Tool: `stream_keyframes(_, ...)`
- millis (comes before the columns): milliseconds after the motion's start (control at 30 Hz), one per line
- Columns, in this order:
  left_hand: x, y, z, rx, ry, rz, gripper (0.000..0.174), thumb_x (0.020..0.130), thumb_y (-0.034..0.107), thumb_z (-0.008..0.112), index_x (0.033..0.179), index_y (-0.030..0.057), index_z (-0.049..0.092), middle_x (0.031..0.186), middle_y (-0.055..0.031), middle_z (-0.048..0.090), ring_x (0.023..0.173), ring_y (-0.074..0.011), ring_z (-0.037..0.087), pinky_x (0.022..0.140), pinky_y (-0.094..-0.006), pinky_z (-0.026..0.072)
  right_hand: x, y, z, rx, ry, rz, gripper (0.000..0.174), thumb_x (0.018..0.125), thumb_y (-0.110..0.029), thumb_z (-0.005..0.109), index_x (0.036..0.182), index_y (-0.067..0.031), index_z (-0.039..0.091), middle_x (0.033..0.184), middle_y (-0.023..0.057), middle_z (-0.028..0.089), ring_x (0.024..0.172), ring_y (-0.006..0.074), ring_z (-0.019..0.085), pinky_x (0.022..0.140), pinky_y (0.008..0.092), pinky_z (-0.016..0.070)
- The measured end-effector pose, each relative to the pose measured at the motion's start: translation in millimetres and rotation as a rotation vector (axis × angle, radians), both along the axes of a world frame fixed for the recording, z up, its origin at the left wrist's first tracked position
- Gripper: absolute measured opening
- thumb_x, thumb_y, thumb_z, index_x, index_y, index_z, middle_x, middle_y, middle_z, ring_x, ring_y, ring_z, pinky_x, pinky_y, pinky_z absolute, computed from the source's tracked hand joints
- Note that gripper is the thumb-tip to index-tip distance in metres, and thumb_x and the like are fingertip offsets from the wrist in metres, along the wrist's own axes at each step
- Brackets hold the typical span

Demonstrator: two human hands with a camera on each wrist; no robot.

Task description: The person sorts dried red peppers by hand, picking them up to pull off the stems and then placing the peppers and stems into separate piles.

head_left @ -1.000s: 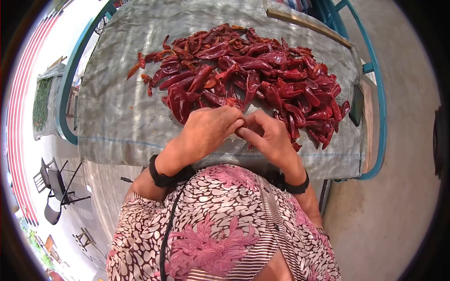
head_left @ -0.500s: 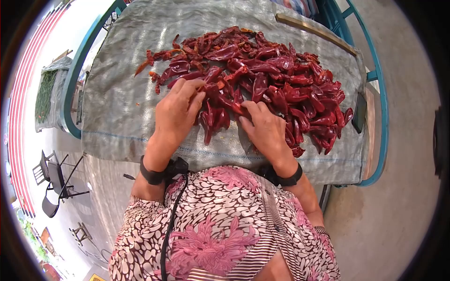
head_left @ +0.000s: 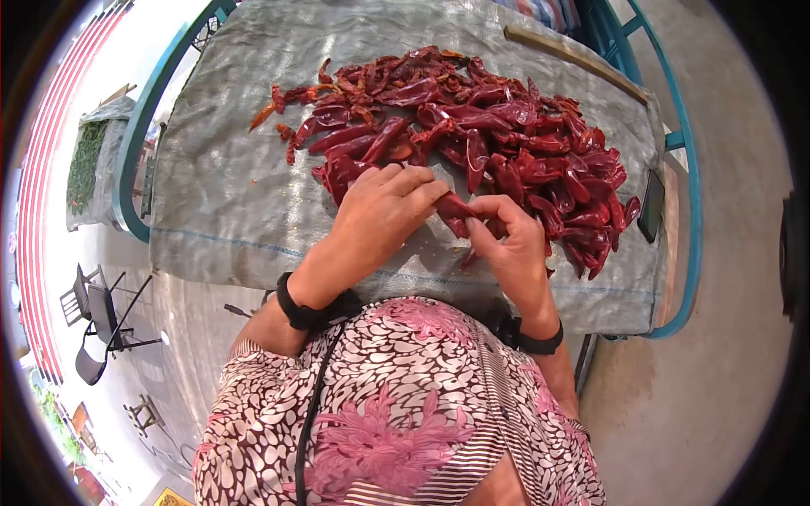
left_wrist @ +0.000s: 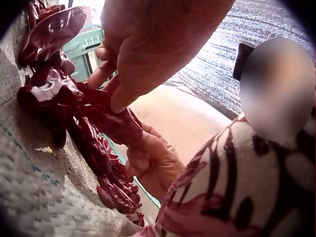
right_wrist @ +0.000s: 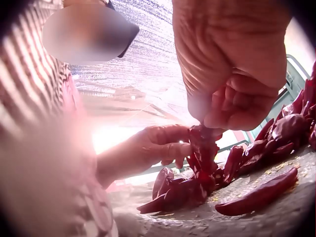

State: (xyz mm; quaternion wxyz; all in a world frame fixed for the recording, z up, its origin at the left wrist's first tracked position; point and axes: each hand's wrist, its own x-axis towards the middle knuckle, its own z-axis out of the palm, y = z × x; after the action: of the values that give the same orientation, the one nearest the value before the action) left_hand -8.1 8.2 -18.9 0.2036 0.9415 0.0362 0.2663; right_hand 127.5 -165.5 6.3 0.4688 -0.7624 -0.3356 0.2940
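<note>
A dark red dried chili pepper (head_left: pixel 454 209) is held between both hands near the front of the sacking. My left hand (head_left: pixel 384 211) grips one end from above, its fingers bent over the pepper. At the other end, my right hand (head_left: pixel 510 240) pinches the pepper between thumb and fingers. The left wrist view shows the wrinkled pepper (left_wrist: pixel 116 123) stretched from one hand to the other. Close below the hands in the right wrist view, a single loose chili (right_wrist: pixel 256 192) lies on the cloth.
A wide heap of red chilies (head_left: pixel 540 160) spreads behind the hands on grey woven sacking (head_left: pixel 219 185). A wooden strip (head_left: pixel 574 61) lies at the back right, and a phone (head_left: pixel 650 207) at the right edge. Blue-green metal rails (head_left: pixel 693 228) border the sides.
The hands parted over the front chilies half a second ago, the left one reaching further out. Now they are closer together again, holding a pepper between them.
</note>
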Motion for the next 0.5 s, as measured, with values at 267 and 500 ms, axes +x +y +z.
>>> stream_keyframes(267,-27.2,10.2,26.7,0.014,0.039,0.235,0.026,0.085,0.01,0.073,0.11,0.0093,0.064,0.102,-0.0059,0.066,0.084,-0.0268,0.064,0.074,-0.0392,0.0489,3.1,5.8,-9.0,0.208,0.04,-0.023,0.024,0.093,-0.005,0.071,0.116,-0.0047,0.066,0.094,0.0031,0.069,0.076,0.0089,0.064,0.067,0.0252,0.0503)
stream_keyframes(500,-32.9,35.9,25.0,-0.18,-0.055,0.583,0.037,0.091,0.015,0.072,0.126,0.0083,0.062,0.112,-0.0119,0.064,0.072,-0.0234,0.065,0.066,-0.0345,0.0524,24.2,23.7,-13.7,-0.089,-0.614,-0.12,0.041,0.088,-0.016,0.075,0.126,-0.0098,0.06,0.115,0.0095,0.063,0.089,0.0253,0.07,0.074,0.0342,0.0549)
